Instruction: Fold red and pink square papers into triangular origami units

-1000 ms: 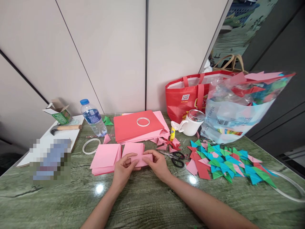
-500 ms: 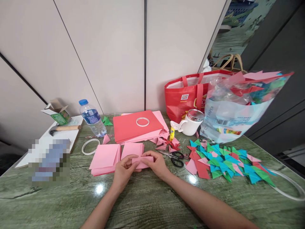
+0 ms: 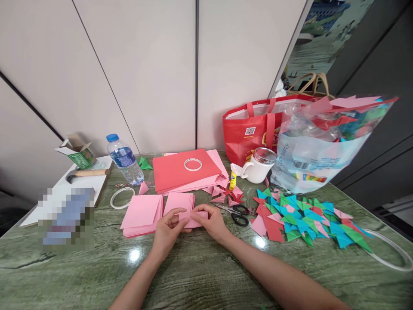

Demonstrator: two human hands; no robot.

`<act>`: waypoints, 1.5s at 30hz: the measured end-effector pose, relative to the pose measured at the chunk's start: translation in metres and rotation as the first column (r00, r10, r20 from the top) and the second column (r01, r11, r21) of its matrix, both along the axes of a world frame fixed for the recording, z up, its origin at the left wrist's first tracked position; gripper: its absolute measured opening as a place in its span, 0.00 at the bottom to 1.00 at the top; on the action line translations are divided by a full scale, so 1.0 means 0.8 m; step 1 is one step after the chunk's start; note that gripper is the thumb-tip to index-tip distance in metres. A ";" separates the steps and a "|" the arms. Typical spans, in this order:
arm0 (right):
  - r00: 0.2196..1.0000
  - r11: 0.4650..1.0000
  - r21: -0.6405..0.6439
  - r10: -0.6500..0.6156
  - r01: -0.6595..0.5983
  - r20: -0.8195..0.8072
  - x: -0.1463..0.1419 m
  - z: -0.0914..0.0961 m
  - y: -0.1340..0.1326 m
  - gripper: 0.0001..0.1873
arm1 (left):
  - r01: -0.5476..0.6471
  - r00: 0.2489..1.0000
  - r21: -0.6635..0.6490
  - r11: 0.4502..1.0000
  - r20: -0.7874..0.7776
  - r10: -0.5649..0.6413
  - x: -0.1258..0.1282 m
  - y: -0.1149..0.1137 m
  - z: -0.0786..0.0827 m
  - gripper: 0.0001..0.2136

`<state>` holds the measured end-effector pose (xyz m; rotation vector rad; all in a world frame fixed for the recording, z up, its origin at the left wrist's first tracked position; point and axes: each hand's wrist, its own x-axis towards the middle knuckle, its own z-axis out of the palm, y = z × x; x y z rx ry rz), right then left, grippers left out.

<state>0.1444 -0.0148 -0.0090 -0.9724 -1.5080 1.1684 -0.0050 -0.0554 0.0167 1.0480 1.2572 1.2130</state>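
Note:
A folded pink sheet of paper [image 3: 198, 218] is held between both hands, low over the table. My left hand [image 3: 169, 228] pinches its left end between thumb and fingers. At the other end, my right hand [image 3: 211, 221] grips it with thumb on the near face; the fingers behind are partly hidden. Just to the left lies a stack of pink paper squares [image 3: 143, 213], and a second pink stack [image 3: 178, 202] sits right behind the hands. Black-handled scissors [image 3: 237, 212] rest to the right of my right hand.
Red and pink sheets [image 3: 180, 172] carry a tape roll [image 3: 192, 164]. A water bottle [image 3: 125, 159], hammer [image 3: 87, 173] and another tape roll [image 3: 121, 198] are at left. Right are folded paper pieces [image 3: 300, 217], a white mug [image 3: 260, 167], a red bag [image 3: 245, 120] and a filled plastic bag [image 3: 316, 159].

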 end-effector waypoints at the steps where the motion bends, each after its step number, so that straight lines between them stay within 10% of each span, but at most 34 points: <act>1: 1.000 1.000 0.000 -0.001 0.001 0.000 0.000 0.000 0.000 0.08 | 0.004 1.000 0.001 1.000 -0.005 -0.004 0.000 0.000 0.000 0.17; 32: 0.980 0.981 -0.126 -0.159 0.145 -0.116 -0.003 0.000 0.003 0.09 | -0.096 0.953 0.178 0.979 -0.268 0.142 -0.006 0.003 0.004 0.06; 45: 0.997 0.998 -0.006 0.069 -0.069 -0.036 -0.002 0.002 -0.004 0.27 | -0.075 0.939 0.301 0.951 -0.299 0.168 -0.006 -0.001 0.002 0.07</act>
